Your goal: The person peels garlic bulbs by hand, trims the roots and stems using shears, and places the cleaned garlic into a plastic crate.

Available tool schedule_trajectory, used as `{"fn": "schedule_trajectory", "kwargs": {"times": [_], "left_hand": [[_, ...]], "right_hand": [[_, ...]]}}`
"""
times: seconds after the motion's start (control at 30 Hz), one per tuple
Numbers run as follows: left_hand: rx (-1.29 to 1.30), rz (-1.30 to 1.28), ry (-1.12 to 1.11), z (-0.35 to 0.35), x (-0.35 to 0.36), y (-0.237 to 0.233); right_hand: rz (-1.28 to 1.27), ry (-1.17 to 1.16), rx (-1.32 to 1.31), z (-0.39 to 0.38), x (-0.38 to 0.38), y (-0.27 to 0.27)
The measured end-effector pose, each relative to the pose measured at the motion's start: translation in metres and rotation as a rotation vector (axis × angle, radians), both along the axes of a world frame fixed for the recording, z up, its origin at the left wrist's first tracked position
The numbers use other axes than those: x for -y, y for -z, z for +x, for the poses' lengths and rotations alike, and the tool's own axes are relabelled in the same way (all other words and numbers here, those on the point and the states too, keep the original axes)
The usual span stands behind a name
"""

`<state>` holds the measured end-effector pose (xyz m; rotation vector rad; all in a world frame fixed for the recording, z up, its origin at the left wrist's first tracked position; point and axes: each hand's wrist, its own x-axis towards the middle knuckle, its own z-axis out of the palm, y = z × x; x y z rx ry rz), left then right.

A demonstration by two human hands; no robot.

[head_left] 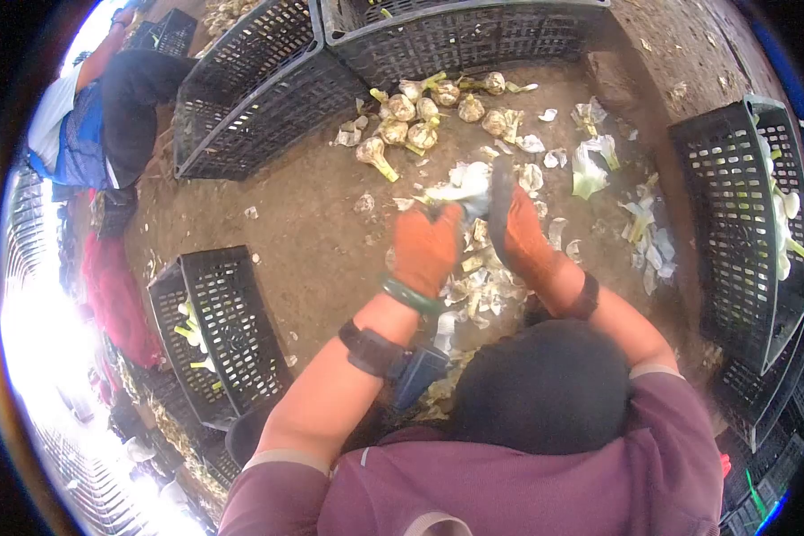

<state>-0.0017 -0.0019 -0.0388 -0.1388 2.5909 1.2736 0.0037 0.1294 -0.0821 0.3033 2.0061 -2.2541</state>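
My left hand (424,248), in an orange glove, is closed just left of centre. Whatever its fingers hold is smeared by motion; a blue-grey blur (476,207) lies between it and my other hand. My right hand (525,234), gloved in orange with a dark palm side, has its fingers stretched out together, palm turned left. Just beyond both hands is a pale, peeled-looking garlic bulb (466,181), partly blurred. Loose garlic skins (482,290) litter the ground beneath them. Farther off lies a group of unpeeled garlic bulbs (402,109) with cut green stems.
Black plastic crates stand at the back left (259,98), back (473,45) and right (728,214). A smaller crate (241,313) at left holds garlic with stems showing. More skins (648,237) lie at right. Another person (138,107) sits at the far left.
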Motion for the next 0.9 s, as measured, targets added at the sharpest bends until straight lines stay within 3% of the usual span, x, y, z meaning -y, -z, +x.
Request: {"fn": "schedule_trajectory", "kwargs": {"times": [0.03,0.07,0.1,0.13,0.17,0.2,0.23,0.33,0.4,0.5,0.53,0.63,0.73,0.77,0.83,0.9], "left_hand": [[-0.262,-0.246,0.198,0.004,-0.002,0.003],[-0.381,-0.207,0.123,0.009,-0.007,0.005],[-0.320,-0.147,0.157,0.009,-0.007,0.000],[-0.262,-0.087,0.187,0.006,-0.004,-0.004],[-0.205,-0.026,0.218,0.002,0.001,-0.007],[-0.342,-0.163,0.364,-0.003,0.016,0.001],[-0.248,-0.056,0.189,-0.007,0.022,0.000],[0.016,0.146,-0.246,-0.025,0.041,-0.002],[0.171,0.125,-0.413,-0.042,0.063,-0.002],[0.030,-0.638,0.328,-0.034,0.079,-0.002],[0.061,-0.572,0.327,-0.032,0.071,-0.015],[0.022,-0.214,0.407,-0.025,0.050,-0.044],[-0.048,-0.545,0.588,-0.023,0.033,-0.056],[-0.180,-0.582,0.609,-0.020,0.031,-0.056],[-0.442,-0.654,0.645,-0.011,0.031,-0.055],[-0.402,-0.598,0.712,-0.016,0.030,-0.050]], "right_hand": [[0.303,-0.021,-0.243,-0.004,-0.006,0.002],[0.606,-0.042,-0.481,-0.007,-0.012,0.006],[0.908,-0.068,-0.718,-0.007,-0.016,0.008],[1.041,-0.106,-0.631,-0.001,-0.019,0.007],[0.840,-0.153,-0.577,-0.001,-0.021,0.008],[0.636,-0.199,-0.521,-0.001,-0.021,0.011],[0.429,-0.243,-0.462,-0.001,-0.021,0.012],[0.120,-0.333,-0.495,0.004,-0.023,0.014],[-0.558,-0.270,-0.126,0.015,-0.018,0.005],[-0.813,-0.271,0.242,0.003,-0.011,-0.017],[-0.896,-0.270,0.370,0.001,-0.008,-0.021],[-0.391,-0.387,0.196,0.005,-0.015,-0.026],[-0.423,-0.355,0.149,0.008,-0.012,-0.016],[-0.447,-0.345,0.164,0.008,-0.013,-0.013],[-0.266,-0.514,0.159,0.006,-0.026,-0.033],[-0.218,-0.666,0.157,0.007,-0.029,-0.040]]}}
